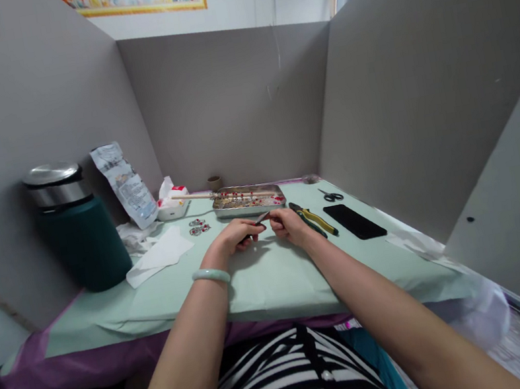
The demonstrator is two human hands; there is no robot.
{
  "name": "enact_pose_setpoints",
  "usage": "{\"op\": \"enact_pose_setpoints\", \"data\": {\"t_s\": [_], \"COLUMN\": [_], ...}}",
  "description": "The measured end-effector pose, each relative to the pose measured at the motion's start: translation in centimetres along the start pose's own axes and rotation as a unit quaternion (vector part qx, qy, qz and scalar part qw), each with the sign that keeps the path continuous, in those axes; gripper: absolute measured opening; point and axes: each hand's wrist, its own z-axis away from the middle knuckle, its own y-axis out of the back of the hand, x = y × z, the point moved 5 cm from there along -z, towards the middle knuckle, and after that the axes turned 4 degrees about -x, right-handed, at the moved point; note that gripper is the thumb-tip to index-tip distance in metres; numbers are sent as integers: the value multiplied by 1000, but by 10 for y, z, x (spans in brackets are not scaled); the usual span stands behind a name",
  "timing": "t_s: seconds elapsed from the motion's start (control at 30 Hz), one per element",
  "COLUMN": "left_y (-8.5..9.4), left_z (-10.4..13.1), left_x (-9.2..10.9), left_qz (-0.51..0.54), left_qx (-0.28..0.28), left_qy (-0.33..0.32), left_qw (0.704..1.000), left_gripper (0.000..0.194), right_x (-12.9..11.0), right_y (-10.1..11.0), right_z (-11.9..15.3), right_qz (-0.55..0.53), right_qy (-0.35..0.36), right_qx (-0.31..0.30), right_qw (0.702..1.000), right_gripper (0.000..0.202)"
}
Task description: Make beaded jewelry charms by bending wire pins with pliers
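Note:
Over the middle of the table, my left hand (240, 233) is closed round a small tool with a pointed metal tip (262, 218), which points toward my right hand. My right hand (288, 225) is closed just beside that tip, its fingers pinched on something too small to make out. Behind both hands lies a metal tray (247, 211) holding red and pale beads and a wooden stick. Beaded pieces (200, 230) with red stones rest on the cloth left of the tray. Pliers with yellow handles (320, 221) lie right of my right hand, with dark green handles beside them.
Black scissors (332, 196) and a black phone (355, 220) lie at the right. On the left stand a dark green flask (81, 239), a silver pouch (127, 188), a tissue pack (174, 205) and white paper (160, 255). Grey partitions (234, 105) enclose the table.

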Motion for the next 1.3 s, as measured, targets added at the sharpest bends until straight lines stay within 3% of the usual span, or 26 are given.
{"op": "enact_pose_setpoints", "data": {"t_s": [0.2,0.57,0.83,1.3], "left_y": [8,10,9,7], "left_z": [-2,-2,-1,2], "left_x": [1,0,0,2], "left_qz": [-23,-34,-42,-23], "left_qx": [47,47,53,63], "left_qy": [-27,-33,-22,-4], "left_qw": [998,998,997,998], "left_gripper": [28,27,23,25], "right_x": [0,-3,-3,-3], "right_y": [2,7,6,12], "right_z": [-2,-3,-3,-7], "right_qz": [22,56,130,297], "right_qy": [28,80,98,200], "right_qx": [6,96,94,139], "right_qw": [999,991,982,923], "right_gripper": [23,17,27,25]}}
